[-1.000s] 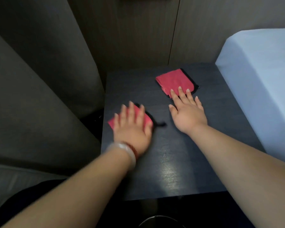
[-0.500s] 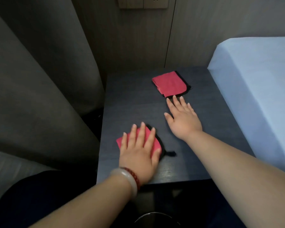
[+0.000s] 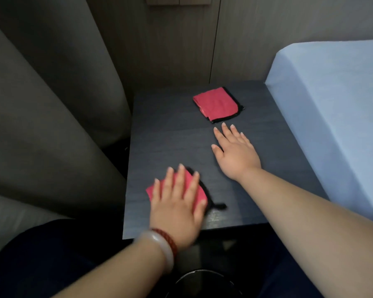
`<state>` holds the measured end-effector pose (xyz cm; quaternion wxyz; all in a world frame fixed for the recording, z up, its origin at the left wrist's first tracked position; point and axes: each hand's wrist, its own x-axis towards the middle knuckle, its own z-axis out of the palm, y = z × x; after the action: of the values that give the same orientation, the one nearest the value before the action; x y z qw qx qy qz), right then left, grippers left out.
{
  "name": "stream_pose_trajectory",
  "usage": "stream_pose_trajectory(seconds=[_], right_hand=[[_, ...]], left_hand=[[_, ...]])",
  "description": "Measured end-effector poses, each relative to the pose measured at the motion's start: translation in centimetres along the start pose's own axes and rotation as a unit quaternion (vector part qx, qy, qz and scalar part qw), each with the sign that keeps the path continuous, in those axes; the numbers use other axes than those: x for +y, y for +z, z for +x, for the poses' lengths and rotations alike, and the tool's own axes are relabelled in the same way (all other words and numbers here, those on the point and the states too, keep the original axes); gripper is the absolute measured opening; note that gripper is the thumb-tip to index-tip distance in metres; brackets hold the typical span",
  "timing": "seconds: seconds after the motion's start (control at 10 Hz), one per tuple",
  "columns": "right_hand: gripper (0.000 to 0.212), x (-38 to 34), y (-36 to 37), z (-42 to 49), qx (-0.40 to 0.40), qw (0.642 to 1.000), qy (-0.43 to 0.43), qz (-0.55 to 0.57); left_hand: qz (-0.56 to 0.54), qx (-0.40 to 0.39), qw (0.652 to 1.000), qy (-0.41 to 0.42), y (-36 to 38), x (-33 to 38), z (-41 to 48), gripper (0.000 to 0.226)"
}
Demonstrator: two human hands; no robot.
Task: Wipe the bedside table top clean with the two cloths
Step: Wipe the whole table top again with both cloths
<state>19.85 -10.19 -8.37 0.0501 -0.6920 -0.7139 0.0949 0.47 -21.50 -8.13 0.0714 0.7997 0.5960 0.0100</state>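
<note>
Two red cloths (both black-edged): near cloth (image 3: pixel 150 191) and far cloth (image 3: pixel 216 104). One bedside table (image 3: pixel 170 134), one bed (image 3: pixel 332 104). Two hands, left hand (image 3: pixel 177 211) and right hand (image 3: pixel 235 154); two bracelets (image 3: pixel 163 244).

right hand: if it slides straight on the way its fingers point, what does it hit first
Most likely the folded red cloth: its black edge lies just ahead of the right hand, not touching.

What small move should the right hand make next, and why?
Probably slide the right hand forward onto the folded red cloth with black edging: its straight fingers lie just short of it, while the left hand presses the other red cloth.
</note>
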Motion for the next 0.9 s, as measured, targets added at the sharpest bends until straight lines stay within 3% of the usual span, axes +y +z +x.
stream_pose_trajectory(seconds=[0.1, 0.2, 0.3, 0.4, 0.6, 0.7, 0.9], right_hand=[[0.056, 0.0, 0.0, -0.1, 0.001, 1.0, -0.002, 0.0], [0.056, 0.1, 0.0, -0.2, -0.002, 1.0, -0.004, 0.001], [0.056, 0.1, 0.0, -0.1, -0.004, 1.0, -0.004, 0.001], [0.056, 0.1, 0.0, 0.0, -0.001, 1.0, -0.005, 0.0], [0.056, 0.2, 0.3, 0.0, 0.007, 1.0, -0.001, 0.0], [0.056, 0.1, 0.3, 0.0, 0.009, 1.0, -0.002, -0.004], [0.056, 0.3, 0.0, 0.0, 0.005, 1.0, -0.005, -0.003]], left_hand=[[-0.003, -0.007, 0.996, 0.093, 0.7, 0.2, -2.4, 0.062], [0.012, -0.022, 0.992, 0.123, 0.1, -2.7, 0.0, 0.065], [0.021, -0.071, 0.997, 0.016, -1.7, -6.9, 5.1, 0.071], [0.014, -0.093, 0.992, -0.082, -2.4, -7.0, 6.5, 0.064], [-0.007, -0.017, 0.999, 0.051, 0.1, -0.7, -2.8, 0.063], [0.012, -0.029, 0.997, 0.074, -0.1, -2.6, -1.1, 0.065], [-0.007, -0.078, 0.994, -0.074, -1.8, -5.9, 4.7, 0.063]])
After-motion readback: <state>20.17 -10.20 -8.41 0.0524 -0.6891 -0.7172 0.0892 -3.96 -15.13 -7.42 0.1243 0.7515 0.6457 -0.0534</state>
